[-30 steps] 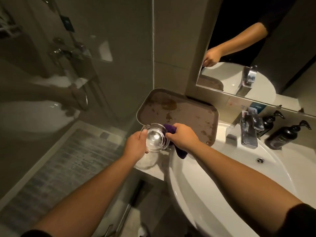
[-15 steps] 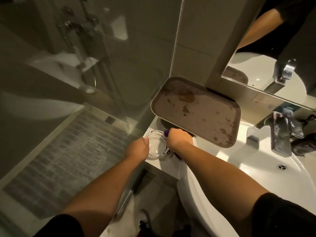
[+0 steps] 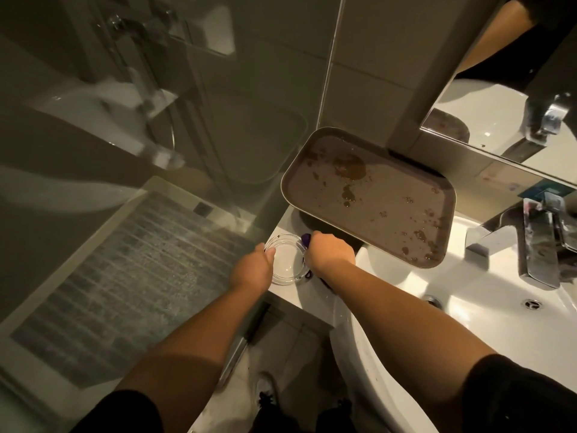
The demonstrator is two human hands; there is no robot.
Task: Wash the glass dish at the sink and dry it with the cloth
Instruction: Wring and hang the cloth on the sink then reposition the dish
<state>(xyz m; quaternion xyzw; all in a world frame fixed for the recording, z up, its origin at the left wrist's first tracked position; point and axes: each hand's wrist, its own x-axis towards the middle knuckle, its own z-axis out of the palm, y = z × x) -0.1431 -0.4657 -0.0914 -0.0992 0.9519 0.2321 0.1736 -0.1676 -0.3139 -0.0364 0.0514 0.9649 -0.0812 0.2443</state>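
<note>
since a second ago: both hands have come down and to the left, from over the rim of the white ceramic sink [image 3: 487,310] to the narrow white desk [image 3: 293,290] beside it; the dish that was held up now looks set down there.
dish: small round clear glass dish [image 3: 285,257], upright, seemingly resting on the desk at its left edge, just left of the basin and below the near corner of the tray.
left hand: left hand [image 3: 253,267] curled at the dish's left rim, thumb over the edge, touching it; how firmly it grips i cannot tell.
right hand: right hand [image 3: 328,252] closed on the purple cloth [image 3: 306,239], which peeks out above and below the fist, pressed against the dish's right side.
stage: my guess is the drying is nearly done and the dish is being put down.
risk: the dish sits close to the desk's outer edge with the tiled floor below; a nudge from the cloth hand, or wet glass slipping as the left hand lets go, could send it off and break it.
risk two: the brown rectangular plastic tray [image 3: 368,195], spotted with liquid, overhangs just above; lifting the right hand carelessly could knock it.
count: one dish, one cloth, one tray, one chrome tap [image 3: 538,242], one sink, two hands.
</note>
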